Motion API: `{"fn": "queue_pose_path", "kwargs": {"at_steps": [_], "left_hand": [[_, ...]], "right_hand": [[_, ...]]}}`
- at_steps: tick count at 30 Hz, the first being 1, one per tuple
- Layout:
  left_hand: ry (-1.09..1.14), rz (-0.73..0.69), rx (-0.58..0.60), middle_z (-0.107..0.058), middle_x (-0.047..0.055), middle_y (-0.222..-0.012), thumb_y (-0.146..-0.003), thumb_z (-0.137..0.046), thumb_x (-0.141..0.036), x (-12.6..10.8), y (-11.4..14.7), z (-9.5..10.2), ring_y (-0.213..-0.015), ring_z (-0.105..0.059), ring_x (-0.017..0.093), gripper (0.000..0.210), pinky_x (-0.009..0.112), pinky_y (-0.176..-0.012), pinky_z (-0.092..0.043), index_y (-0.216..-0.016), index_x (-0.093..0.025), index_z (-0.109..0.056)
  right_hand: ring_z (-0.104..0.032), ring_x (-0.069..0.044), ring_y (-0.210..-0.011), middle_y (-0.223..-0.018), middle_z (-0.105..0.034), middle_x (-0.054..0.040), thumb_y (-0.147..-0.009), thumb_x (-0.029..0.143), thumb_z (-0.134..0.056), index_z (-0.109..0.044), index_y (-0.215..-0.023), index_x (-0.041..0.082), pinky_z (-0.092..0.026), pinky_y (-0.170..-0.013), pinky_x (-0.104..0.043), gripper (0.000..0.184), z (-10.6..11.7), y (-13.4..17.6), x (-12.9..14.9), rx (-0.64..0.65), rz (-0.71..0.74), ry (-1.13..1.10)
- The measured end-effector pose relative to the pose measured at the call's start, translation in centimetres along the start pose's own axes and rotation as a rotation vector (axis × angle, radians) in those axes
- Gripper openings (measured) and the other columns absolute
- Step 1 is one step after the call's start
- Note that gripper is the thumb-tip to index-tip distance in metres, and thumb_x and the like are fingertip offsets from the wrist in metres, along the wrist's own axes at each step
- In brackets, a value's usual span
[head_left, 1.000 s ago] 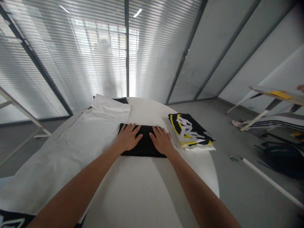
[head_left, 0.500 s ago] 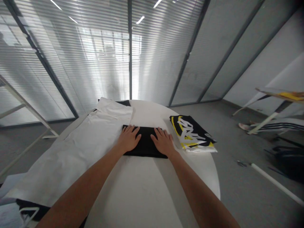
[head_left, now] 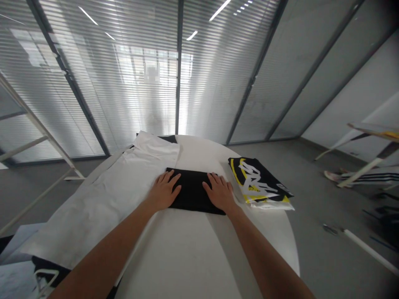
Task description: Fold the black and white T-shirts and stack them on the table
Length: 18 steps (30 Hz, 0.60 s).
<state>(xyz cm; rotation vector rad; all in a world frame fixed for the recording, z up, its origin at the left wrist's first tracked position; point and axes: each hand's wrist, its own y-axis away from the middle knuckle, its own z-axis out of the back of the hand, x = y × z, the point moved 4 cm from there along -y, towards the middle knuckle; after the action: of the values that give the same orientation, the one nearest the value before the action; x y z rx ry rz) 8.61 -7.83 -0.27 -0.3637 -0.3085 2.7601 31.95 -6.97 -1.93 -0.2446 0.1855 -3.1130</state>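
Note:
A black folded cloth, likely a garment [head_left: 193,192], lies flat as a neat rectangle on the white table [head_left: 183,253]. On its left edge rests my left hand [head_left: 162,190], fingers spread and flat. My right hand [head_left: 220,191] lies on its right edge, also flat with fingers apart. Neither hand grips anything. Left of the black cloth, a large white fabric [head_left: 102,203] spreads over the table. To the right of my right hand sits a folded black, yellow and white printed item [head_left: 257,180], which may be a garment or a bag.
A white metal frame [head_left: 46,133] stands at the left. Blinds behind glass [head_left: 149,95] form the far wall. On the right are another table [head_left: 374,132], a white pole [head_left: 368,247] and part of a person's striped leg [head_left: 370,177]. Dark fabric shows at the lower left.
The whole view has shifted slightly, so things sit lower and further right. My left hand has slid a little outward to the cloth's left edge; the right hand stays on the cloth.

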Motion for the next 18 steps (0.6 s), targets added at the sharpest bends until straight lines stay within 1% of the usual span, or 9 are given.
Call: {"fn": "queue_pose_path", "kwargs": {"at_steps": [4,8,11,13,15,18], "left_hand": [[0.016,0.014,-0.028,-0.040,0.006,-0.150,-0.094,-0.039,-0.048,0.1,0.1,0.0,-0.135,-0.038,0.027,0.051,0.046,-0.110,-0.031,-0.142,-0.031,-0.044],[0.032,0.018,-0.029,-0.041,0.006,-0.150,-0.093,-0.041,-0.046,0.1,0.0,0.2,-0.134,-0.039,0.028,0.050,0.046,-0.109,-0.031,-0.141,-0.031,-0.046],[0.040,0.010,-0.039,-0.042,0.007,-0.149,-0.092,-0.043,-0.045,0.2,-0.1,0.3,-0.133,-0.040,0.028,0.050,0.047,-0.108,-0.031,-0.140,-0.031,-0.048],[0.043,-0.004,-0.044,-0.044,0.008,-0.147,-0.091,-0.046,-0.044,0.3,-0.2,0.3,-0.131,-0.041,0.029,0.050,0.047,-0.107,-0.032,-0.138,-0.029,-0.050],[0.050,-0.017,-0.048,-0.046,0.008,-0.145,-0.088,-0.050,-0.043,0.4,-0.4,0.3,-0.129,-0.042,0.030,0.050,0.047,-0.106,-0.033,-0.136,-0.028,-0.053],[0.080,-0.010,-0.067,-0.050,0.006,-0.141,-0.087,-0.052,-0.041,0.7,-0.8,0.4,-0.126,-0.044,0.029,0.045,0.046,-0.104,-0.036,-0.131,-0.029,-0.057]], "right_hand": [[-0.027,-0.032,-0.141,-0.155,-0.032,-0.0044,-0.097,0.055,-0.028,-0.034,-0.149,0.026,-0.022,-0.112,-0.054,0.060,0.2,0.1,0.3,0.004,0.005,-0.007],[-0.028,-0.031,-0.140,-0.154,-0.034,-0.0051,-0.096,0.053,-0.031,-0.037,-0.147,0.026,-0.022,-0.112,-0.053,0.058,0.8,0.3,0.3,0.001,0.005,-0.025],[-0.029,-0.029,-0.140,-0.152,-0.036,-0.0081,-0.094,0.052,-0.038,-0.032,-0.149,0.023,-0.024,-0.112,-0.049,0.062,1.8,0.4,0.6,0.008,0.027,-0.068],[-0.027,-0.027,-0.141,-0.152,-0.036,-0.0089,-0.093,0.051,-0.042,-0.028,-0.150,0.022,-0.025,-0.112,-0.046,0.066,2.6,0.2,1.3,-0.002,0.064,-0.104],[-0.025,-0.026,-0.143,-0.153,-0.035,-0.0079,-0.092,0.048,-0.044,-0.028,-0.150,0.023,-0.023,-0.113,-0.044,0.065,3.2,-0.2,2.3,-0.012,0.116,-0.129],[-0.022,-0.026,-0.144,-0.154,-0.034,-0.0062,-0.091,0.044,-0.048,-0.030,-0.149,0.025,-0.019,-0.115,-0.046,0.064,3.3,-1.5,4.0,0.026,0.194,-0.135]]}}
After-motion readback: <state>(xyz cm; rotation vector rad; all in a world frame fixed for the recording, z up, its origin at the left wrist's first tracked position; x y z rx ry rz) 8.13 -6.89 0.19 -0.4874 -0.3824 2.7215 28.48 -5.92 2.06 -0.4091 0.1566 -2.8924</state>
